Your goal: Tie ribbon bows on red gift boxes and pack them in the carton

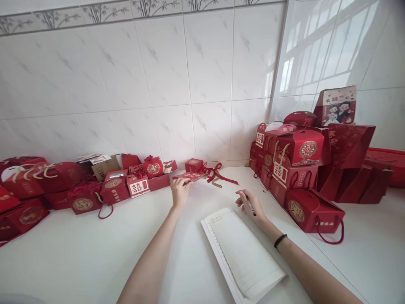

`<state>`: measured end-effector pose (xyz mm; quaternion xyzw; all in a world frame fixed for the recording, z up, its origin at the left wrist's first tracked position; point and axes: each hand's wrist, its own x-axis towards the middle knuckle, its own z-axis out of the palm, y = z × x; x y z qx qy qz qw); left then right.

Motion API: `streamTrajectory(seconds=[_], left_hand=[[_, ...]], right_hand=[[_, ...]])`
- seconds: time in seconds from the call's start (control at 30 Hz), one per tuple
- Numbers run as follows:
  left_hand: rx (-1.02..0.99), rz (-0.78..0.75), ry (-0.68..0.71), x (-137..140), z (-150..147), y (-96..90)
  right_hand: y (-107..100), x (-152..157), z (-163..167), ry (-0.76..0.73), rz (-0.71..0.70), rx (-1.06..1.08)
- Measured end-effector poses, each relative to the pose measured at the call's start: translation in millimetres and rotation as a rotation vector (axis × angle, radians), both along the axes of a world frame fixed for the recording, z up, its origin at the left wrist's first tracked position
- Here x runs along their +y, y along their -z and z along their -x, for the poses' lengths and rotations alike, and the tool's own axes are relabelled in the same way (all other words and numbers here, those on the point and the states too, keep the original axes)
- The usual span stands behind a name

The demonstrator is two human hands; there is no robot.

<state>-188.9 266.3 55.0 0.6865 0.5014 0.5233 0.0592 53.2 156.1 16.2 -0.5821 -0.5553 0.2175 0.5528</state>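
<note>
My left hand [180,192] is closed on the near edge of a flat red piece with a pale printed pattern [190,176], perhaps a folded gift box; its exact kind is hard to make out. Just behind that piece sits a small red box [194,164], with a red and gold ribbon [216,174] lying to its right. In my right hand [253,207] is a dark pen [251,206], its lower end pointing down toward the table. An open notebook [243,249] lies beneath and left of this hand, bearing a few handwritten marks at its top.
Red gift boxes [115,185] line the wall on the left. More are stacked on the right, where one box with a cord handle [313,211] stands in front. A red plastic basket [392,164] is at the far right. Behind the white table [95,253] rises a tiled wall [171,84].
</note>
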Motion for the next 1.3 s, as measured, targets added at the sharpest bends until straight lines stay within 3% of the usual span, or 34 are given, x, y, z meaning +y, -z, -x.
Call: streamTrajectory(seconds=[0.1, 0.17, 0.27, 0.33, 0.43, 0.6, 0.77, 0.9, 1.03, 1.2, 1.3], left_hand=[[-0.113, -0.098, 0.01, -5.9, -7.5, -37.5], [-0.182, -0.147, 0.035, -16.6, -13.1, -64.1], [-0.339, -0.123, 0.265, -43.4, -17.1, -95.9], [-0.449, -0.107, 0.428, -63.8, -15.2, -110.2], [-0.489, -0.131, 0.53, -89.4, -7.6, -124.3], [-0.327, 0.0, 0.668, -114.7, 3.0, -136.0], [-0.151, 0.066, 0.76, -130.1, -1.8, -135.8], [-0.14, 0.01, 0.835, -135.3, -6.7, -134.5], [-0.003, -0.078, 0.859, -137.9, -7.7, -135.5], [-0.001, -0.161, 0.807, -142.3, -6.2, -137.3], [-0.005, -0.177, 0.782, -144.8, -1.2, -139.2]], right_hand=[[-34.8, 3.6, 8.6, 0.027, -0.091, -0.02], [-67.5, 7.1, 16.6, 0.06, -0.228, -0.02], [-120.7, 6.7, 32.8, 0.005, -0.452, -0.015], [-149.8, 0.9, 44.8, -0.064, -0.51, -0.025], [-172.7, -12.0, 59.0, -0.066, -0.577, -0.02], [-169.7, -29.5, 67.7, -0.081, -0.672, 0.08], [-168.2, -46.2, 77.7, -0.116, -0.657, -0.035], [-171.0, -55.8, 83.4, -0.078, -0.704, -0.061], [-170.6, -59.4, 84.3, -0.031, -0.764, -0.074], [-169.3, -62.7, 86.9, 0.069, -0.855, -0.139], [-170.6, -67.4, 88.1, 0.055, -0.822, -0.208]])
